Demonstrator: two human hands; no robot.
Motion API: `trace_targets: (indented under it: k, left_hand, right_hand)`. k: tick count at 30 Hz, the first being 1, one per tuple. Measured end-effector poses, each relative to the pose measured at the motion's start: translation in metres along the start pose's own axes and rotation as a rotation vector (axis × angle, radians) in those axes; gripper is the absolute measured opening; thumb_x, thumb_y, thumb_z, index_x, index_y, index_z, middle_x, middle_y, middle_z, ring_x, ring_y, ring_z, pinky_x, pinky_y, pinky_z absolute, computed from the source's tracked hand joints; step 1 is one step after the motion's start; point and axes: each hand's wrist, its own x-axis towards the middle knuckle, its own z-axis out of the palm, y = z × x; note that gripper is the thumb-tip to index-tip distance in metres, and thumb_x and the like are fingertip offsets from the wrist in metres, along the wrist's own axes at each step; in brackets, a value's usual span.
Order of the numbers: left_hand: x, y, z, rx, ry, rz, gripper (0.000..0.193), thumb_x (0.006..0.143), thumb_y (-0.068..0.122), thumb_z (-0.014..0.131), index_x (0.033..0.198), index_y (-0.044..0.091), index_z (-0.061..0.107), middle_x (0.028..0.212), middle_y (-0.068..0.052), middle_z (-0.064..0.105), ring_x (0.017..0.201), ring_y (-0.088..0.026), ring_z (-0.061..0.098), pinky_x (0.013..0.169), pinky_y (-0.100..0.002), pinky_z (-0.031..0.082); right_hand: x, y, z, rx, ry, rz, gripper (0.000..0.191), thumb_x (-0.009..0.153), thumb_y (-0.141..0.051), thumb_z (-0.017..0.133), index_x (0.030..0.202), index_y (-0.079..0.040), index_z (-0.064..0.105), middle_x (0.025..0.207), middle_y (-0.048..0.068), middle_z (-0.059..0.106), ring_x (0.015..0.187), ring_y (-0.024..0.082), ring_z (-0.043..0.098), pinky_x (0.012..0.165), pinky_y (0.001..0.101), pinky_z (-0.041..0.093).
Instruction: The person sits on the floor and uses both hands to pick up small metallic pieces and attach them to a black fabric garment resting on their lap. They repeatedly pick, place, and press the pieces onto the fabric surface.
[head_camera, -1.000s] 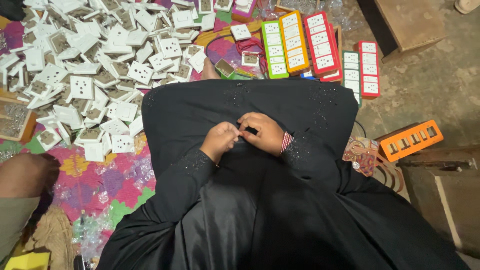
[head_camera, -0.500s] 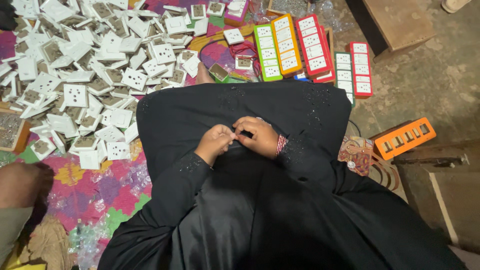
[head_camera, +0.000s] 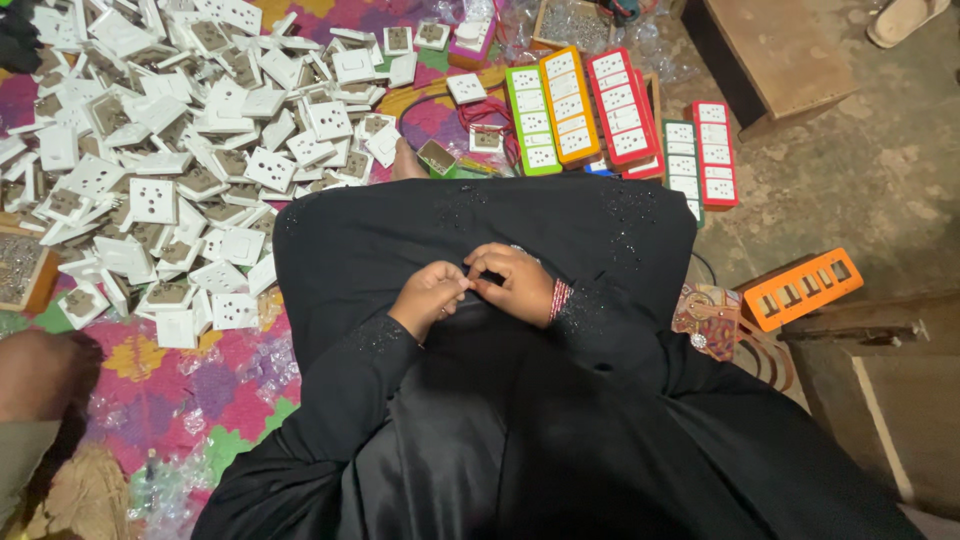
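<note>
Both hands meet over the black-clothed lap (head_camera: 480, 230): left hand (head_camera: 428, 297) curled nearly closed, right hand (head_camera: 518, 283) likewise, their fingertips (head_camera: 470, 283) pinched together on something too small and hidden to identify, so its long axis cannot be told and neither hand is clearly nearer. Left of the lap and beyond it lies a heap of white socket plates (head_camera: 170, 150); beyond the lap on the right, coloured socket strips (head_camera: 570, 105), with an orange strip (head_camera: 800, 288) well to its right. Nothing stands between the hands; another person's foot (head_camera: 45, 370) rests at the lap's far left.
</note>
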Motion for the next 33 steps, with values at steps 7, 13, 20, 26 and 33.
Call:
trace_targets:
  k: [7,13,20,26,33]
  left_hand:
    - [-0.0025,0.0018,-0.0014,-0.028,0.032,-0.032,0.016,0.093,0.024,0.068,0.092,0.008,0.063,0.076,0.003,0.059,0.06,-0.005,0.05,0.05,-0.02,0.036]
    - [-0.0032,0.0014,-0.0007,-0.053,0.063,-0.071,0.016,0.093,0.026,0.067,0.093,0.01,0.065,0.076,0.002,0.059,0.06,-0.005,0.049,0.049,-0.02,0.035]
    - [-0.0018,0.0024,-0.0018,-0.044,0.108,-0.093,0.028,0.096,0.036,0.06,0.092,0.009,0.067,0.074,0.001,0.058,0.057,-0.006,0.049,0.047,-0.022,0.035]
    - [-0.002,-0.0019,-0.0022,-0.008,0.115,-0.107,0.027,0.096,0.034,0.064,0.092,0.008,0.068,0.073,0.001,0.059,0.057,-0.006,0.05,0.049,-0.021,0.037]
    - [-0.0039,-0.0014,-0.0034,0.007,0.141,-0.107,0.028,0.096,0.033,0.064,0.095,0.006,0.071,0.073,0.002,0.059,0.057,-0.006,0.049,0.05,-0.021,0.037]
  right_hand:
    - [0.0002,0.0015,0.0004,0.011,-0.004,0.013,0.01,0.087,-0.01,0.072,0.096,-0.008,0.068,0.114,0.01,0.07,0.111,0.029,0.068,0.094,0.0365,0.053]
    - [-0.0008,-0.0007,0.0002,0.006,-0.009,0.038,0.009,0.089,-0.012,0.073,0.095,-0.008,0.067,0.114,0.009,0.07,0.109,0.027,0.069,0.093,0.0359,0.053]
    - [0.0,-0.0025,-0.0019,-0.024,-0.013,0.019,0.008,0.088,-0.011,0.072,0.093,-0.009,0.067,0.112,0.008,0.071,0.109,0.027,0.069,0.095,0.0367,0.052]
    - [-0.0011,-0.0034,0.0005,-0.048,0.01,0.066,0.009,0.087,-0.013,0.073,0.091,-0.009,0.066,0.113,0.009,0.071,0.109,0.028,0.069,0.095,0.0372,0.052]
    - [-0.0004,-0.0049,-0.0007,-0.039,-0.007,0.099,0.008,0.087,-0.013,0.072,0.092,-0.009,0.066,0.113,0.009,0.071,0.109,0.028,0.068,0.096,0.0371,0.052]
